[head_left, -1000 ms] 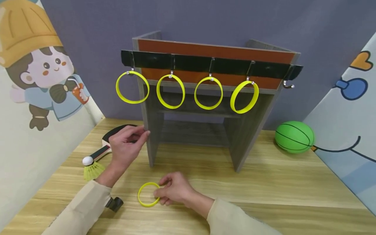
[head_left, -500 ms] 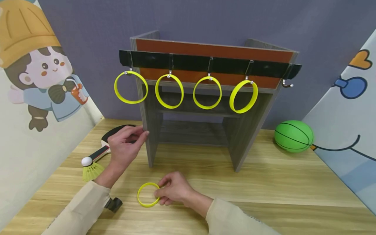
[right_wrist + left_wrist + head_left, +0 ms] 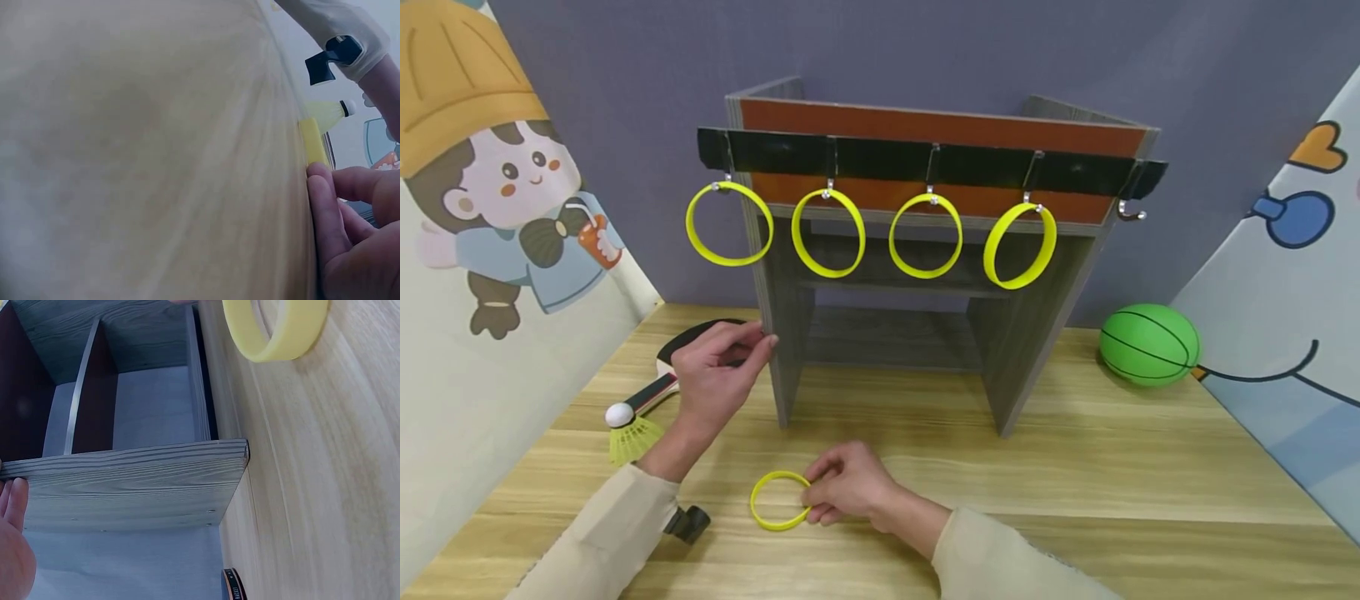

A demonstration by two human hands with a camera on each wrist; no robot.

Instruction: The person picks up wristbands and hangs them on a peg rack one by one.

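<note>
Table (image 3: 1075, 483): right hand (image 3: 850, 487) half-hides yellow ring (image 3: 775, 500).

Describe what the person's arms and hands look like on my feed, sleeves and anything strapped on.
Both hands, left hand and right hand, are bare: no gloves, rings or watch visible. Both forearms wear long cream-beige fabric sleeves, left sleeve and right sleeve, ending at the wrists. A small black clip-like device sits under the left cuff. No cables show.
</note>
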